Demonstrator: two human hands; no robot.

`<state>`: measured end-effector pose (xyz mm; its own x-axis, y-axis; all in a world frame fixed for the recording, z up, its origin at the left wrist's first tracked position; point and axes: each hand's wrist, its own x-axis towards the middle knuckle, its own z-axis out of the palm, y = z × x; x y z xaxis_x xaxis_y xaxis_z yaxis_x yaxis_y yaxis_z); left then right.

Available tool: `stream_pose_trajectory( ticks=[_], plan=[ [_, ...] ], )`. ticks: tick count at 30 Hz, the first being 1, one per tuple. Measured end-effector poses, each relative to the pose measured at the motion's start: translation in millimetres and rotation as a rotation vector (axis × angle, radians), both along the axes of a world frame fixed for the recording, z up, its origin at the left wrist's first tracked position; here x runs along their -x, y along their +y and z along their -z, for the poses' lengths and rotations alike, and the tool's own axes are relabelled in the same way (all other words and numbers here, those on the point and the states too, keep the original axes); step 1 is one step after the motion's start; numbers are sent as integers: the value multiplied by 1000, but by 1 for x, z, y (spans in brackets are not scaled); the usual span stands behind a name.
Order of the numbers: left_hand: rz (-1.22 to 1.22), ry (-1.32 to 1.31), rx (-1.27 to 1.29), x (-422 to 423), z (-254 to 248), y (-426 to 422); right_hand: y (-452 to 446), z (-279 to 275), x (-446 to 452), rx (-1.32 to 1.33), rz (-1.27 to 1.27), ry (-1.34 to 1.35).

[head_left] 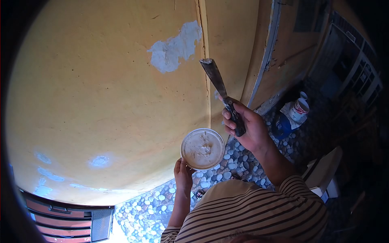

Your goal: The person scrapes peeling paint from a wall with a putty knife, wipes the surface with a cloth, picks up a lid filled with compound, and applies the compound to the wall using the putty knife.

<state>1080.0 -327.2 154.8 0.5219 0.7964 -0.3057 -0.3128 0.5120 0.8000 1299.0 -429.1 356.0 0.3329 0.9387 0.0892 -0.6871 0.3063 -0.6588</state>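
Observation:
My right hand (247,125) is wrapped round the dark handle of a putty knife (214,77), its blade pointing up and left with a bit of pale paste at the tip. Lower down, my left hand (183,175) grips the rim of a round lid (202,149) whose inner face carries smears and lumps of paste. Beyond both hands stands a yellow wall (105,113), with a large whitish patch (174,48) beside a vertical crack. Smaller pale patches (99,161) show low on the wall at the left.
Pebbled ground (162,206) lies below. On the right, a white bucket (300,108) rests on a blue container (282,126). A pale object (324,172) stands near my right elbow. A slatted reddish structure (60,220) is at the lower left, a dark doorway at the upper right.

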Motion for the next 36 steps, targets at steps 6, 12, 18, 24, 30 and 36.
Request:
stream_pose_trajectory(
  ticks=[6, 12, 18, 24, 30, 36],
  plan=[
    [-6, 21, -5, -2, 7, -3, 0, -1, 4, -66, 56, 72],
    [0, 41, -9, 3, 8, -8, 8, -4, 17, -108, 78, 24],
    [-12, 62, 5, 5, 3, -13, 31, -18, 35, -161, 66, -51],
    [-12, 90, -14, 14, 5, -15, 51, -21, 43, -167, 105, -56],
    [-80, 36, 25, 23, 18, -14, 33, -12, 21, -56, 85, -40],
    [-69, 49, 52, 19, 23, -13, 26, -16, 3, -30, 302, -281]
  ],
)
